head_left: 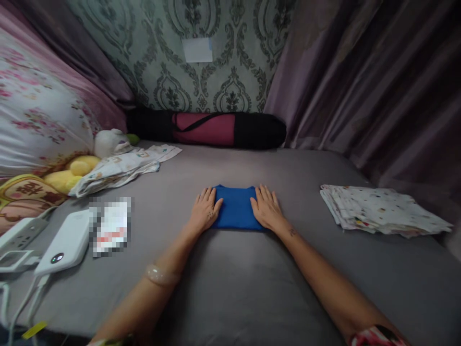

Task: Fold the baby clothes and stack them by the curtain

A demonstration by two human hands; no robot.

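A blue piece of cloth (236, 209), folded into a neat flat rectangle, lies on the grey bed sheet (230, 283) in front of me. It may be a garment; its exact kind does not show. Flat along its left edge rests my left hand (206, 210), fingers stretched forward and thumb on the fabric. My right hand (267, 207) lies the same way over the right edge. Both hands touch the cloth without gripping it. A pale bangle (158, 275) circles my left forearm.
To the right lies a stack of folded printed cloth (382, 210). On the left are a white power bank (66, 242) with cables, a power strip (23, 233), a blurred packet (113, 226), plush toys (72, 174) and a crumpled printed cloth (122, 168). A long black-and-red bag (207, 129) lies along the wall.
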